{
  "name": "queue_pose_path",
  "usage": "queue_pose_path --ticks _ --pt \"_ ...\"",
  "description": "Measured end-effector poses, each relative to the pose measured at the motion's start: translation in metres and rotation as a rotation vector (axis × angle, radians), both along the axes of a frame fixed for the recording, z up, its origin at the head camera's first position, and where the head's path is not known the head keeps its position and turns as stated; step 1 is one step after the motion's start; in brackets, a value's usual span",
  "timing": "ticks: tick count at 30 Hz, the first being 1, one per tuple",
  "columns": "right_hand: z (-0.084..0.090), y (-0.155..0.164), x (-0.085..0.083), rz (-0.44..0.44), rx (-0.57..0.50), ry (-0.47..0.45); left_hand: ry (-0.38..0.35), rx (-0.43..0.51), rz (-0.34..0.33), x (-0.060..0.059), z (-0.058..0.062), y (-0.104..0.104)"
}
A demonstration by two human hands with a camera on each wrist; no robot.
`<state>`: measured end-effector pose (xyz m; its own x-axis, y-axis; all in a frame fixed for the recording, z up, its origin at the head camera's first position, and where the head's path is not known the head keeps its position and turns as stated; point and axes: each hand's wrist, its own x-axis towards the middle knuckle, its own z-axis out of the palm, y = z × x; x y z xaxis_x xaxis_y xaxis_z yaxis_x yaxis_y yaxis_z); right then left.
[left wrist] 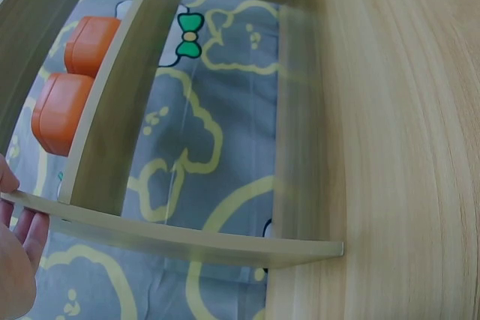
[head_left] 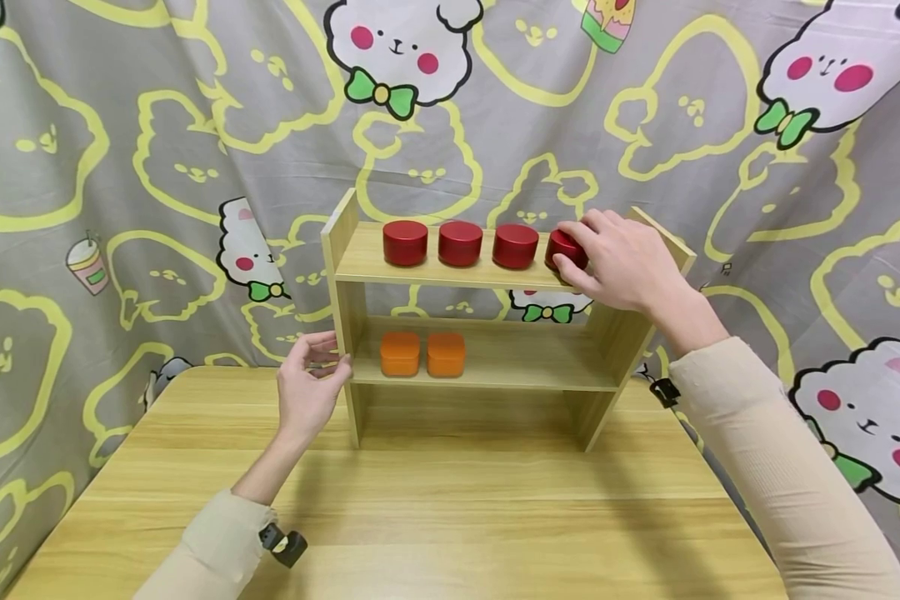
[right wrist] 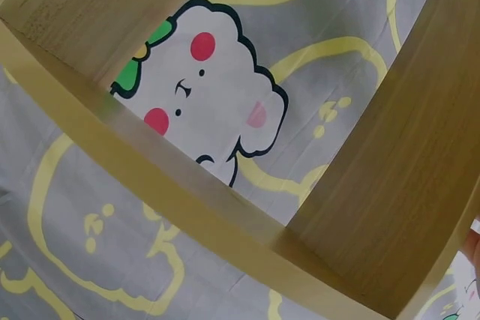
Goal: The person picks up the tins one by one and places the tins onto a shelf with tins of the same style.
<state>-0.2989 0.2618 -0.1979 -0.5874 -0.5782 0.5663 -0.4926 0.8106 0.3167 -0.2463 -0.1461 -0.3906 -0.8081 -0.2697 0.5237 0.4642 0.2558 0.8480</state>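
- A wooden shelf [head_left: 487, 367] is set toward the far edge of the table [head_left: 435, 517], whose near half is left open as room for the arms.
- Four red tins are lined along the top board; the rightmost red tin [head_left: 564, 247], at the board's right end, is gripped by the curled fingers of the right hand [head_left: 618, 258].
- Three red tins [head_left: 459, 242] are spaced toward the left end, with a gap kept at that corner.
- Two orange tins [head_left: 422, 353] are placed at the left end of the middle board; its right half is free.
- The left hand [head_left: 309, 387] is laid against the shelf's left side panel, its thumb hooked round the panel's front edge and the fingers loosely bent.
- Only the left wrist view shows fingertips [left wrist: 30, 231] touching the panel edge.
- In the right wrist view the tin is hidden; only shelf boards [right wrist: 225, 215] and the patterned curtain [right wrist: 210, 88] are seen.
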Motion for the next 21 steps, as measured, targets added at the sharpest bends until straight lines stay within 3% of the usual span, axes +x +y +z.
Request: queue_pose_path --ticks 10,21 --pt "-0.002 0.001 0.007 -0.004 -0.048 -0.054 0.002 -0.004 -0.002 0.000 -0.001 0.000" --pt "-0.015 0.005 0.026 0.086 -0.062 0.055 0.001 -0.035 0.006 -0.001 -0.001 -0.002"
